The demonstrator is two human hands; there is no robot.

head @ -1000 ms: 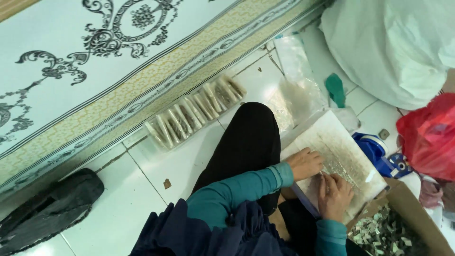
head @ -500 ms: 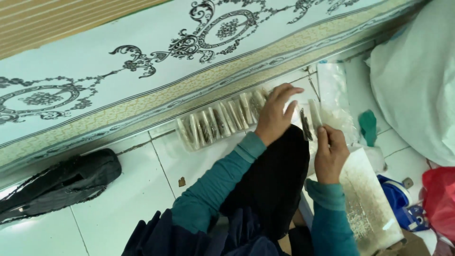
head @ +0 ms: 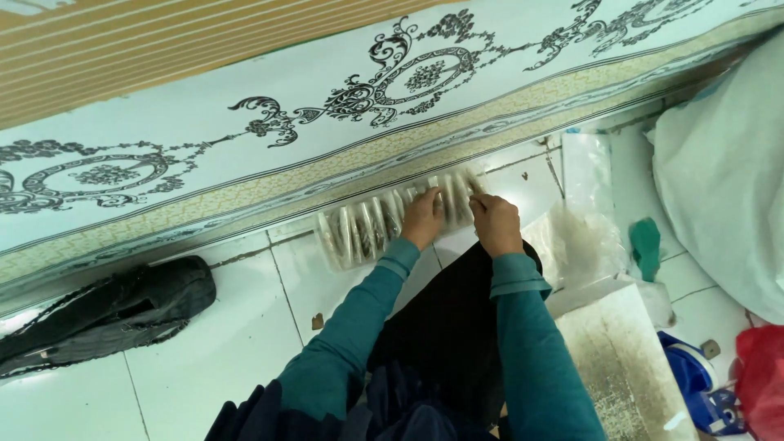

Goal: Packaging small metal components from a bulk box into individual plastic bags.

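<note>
A row of clear small packets [head: 367, 230] leans upright against the base of the patterned wall on the white tiled floor. My left hand [head: 423, 217] rests on the packets near the row's right part, fingers curled over them. My right hand [head: 494, 222] is at the row's right end, fingers bent around the last packets there. Both arms wear teal sleeves and reach forward over my black-clad knee [head: 457, 310]. Whether either hand grips a packet or only presses on it is hidden by the fingers.
A black bag [head: 106, 314] lies on the floor at the left. Clear plastic bags [head: 584, 237] and a green object [head: 647, 245] lie to the right, a flat grey board [head: 621, 367] below them. A large white sack [head: 727, 188] stands far right, beside red [head: 759, 376] and blue [head: 694, 384] items.
Both hands left the grey board at my lap and reached forward to the packet row by the wall. The right hand has now joined the left at the row's right end.
</note>
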